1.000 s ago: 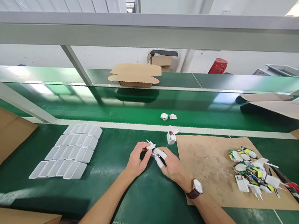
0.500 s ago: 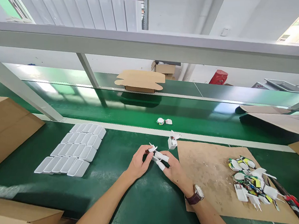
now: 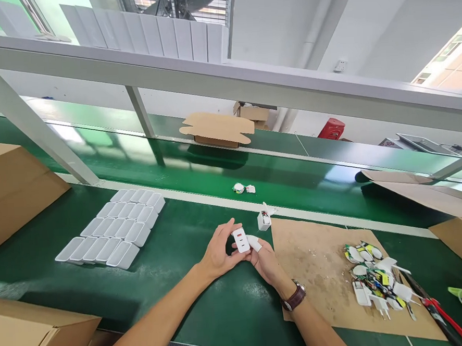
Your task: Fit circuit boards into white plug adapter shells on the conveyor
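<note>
The left hand (image 3: 219,251) and right hand (image 3: 264,260) had turned the white charger (image 3: 241,241) between them, so its ports (image 3: 239,235) now showed; nearly closed fingers held its edges. An open white casing (image 3: 264,222) stood at two o'clock.

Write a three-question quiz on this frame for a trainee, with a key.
1. True or false: the left hand and right hand both touch the white block.
2. The pile of boards and plugs lies mainly on: a) the green belt, b) the brown sheet, c) a cardboard box.
3. Fill in: the wristwatch is worn on the person's own ____ side.
Key: 1 true; 2 b; 3 right.
</note>
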A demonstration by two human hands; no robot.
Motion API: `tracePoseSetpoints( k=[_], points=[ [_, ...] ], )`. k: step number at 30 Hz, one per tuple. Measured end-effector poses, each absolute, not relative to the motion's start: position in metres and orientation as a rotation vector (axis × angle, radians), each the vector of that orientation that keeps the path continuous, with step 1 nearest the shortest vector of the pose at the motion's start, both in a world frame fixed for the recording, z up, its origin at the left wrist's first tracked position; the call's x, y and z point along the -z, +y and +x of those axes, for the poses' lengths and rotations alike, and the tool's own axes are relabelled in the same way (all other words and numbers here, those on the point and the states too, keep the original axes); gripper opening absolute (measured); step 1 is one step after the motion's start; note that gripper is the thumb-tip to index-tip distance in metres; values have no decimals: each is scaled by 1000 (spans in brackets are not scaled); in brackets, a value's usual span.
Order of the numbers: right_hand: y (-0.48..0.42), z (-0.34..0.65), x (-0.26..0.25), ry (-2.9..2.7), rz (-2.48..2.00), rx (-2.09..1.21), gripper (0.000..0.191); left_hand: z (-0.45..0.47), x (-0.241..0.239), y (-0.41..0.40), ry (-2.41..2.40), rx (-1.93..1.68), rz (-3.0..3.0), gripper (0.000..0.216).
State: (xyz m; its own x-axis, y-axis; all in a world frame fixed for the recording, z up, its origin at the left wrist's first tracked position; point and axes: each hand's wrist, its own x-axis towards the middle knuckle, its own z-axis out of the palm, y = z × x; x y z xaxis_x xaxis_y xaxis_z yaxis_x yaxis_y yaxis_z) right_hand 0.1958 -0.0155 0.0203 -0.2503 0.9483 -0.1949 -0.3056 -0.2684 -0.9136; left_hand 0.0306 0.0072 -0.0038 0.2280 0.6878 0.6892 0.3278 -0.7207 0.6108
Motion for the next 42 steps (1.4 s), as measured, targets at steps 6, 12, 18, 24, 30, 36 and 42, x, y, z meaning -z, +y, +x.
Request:
tracePoseSetpoints(
  k=[6,12,18,24,30,36,42],
  points=[
    [-15,196,-20,-976,-1005,-1697,49,29,5,7,971,-1462,2177,92],
    [-13,196,-14,-1065,-1067,-1518,50,29,3,9,1030,-1442,2208,88],
    [-12,209,-14,-1310,-1075,-1008,34,22,11,15,1305,-1370,2076,85],
    [10,249,-1,-1074,-1248,-609,38,31,15,45,1329,-1183,1801,79],
    [36,262,34,-1179,-1228,-678,39,77,8,84,1224,-1013,1847,88],
    [21,258,16,-1260,-1214,-324,38,71,12,107,1107,-979,1972,83],
    [0,250,-15,-1559,-1043,-31,51,14,-8,168,1518,-1115,1894,46]
  ],
)
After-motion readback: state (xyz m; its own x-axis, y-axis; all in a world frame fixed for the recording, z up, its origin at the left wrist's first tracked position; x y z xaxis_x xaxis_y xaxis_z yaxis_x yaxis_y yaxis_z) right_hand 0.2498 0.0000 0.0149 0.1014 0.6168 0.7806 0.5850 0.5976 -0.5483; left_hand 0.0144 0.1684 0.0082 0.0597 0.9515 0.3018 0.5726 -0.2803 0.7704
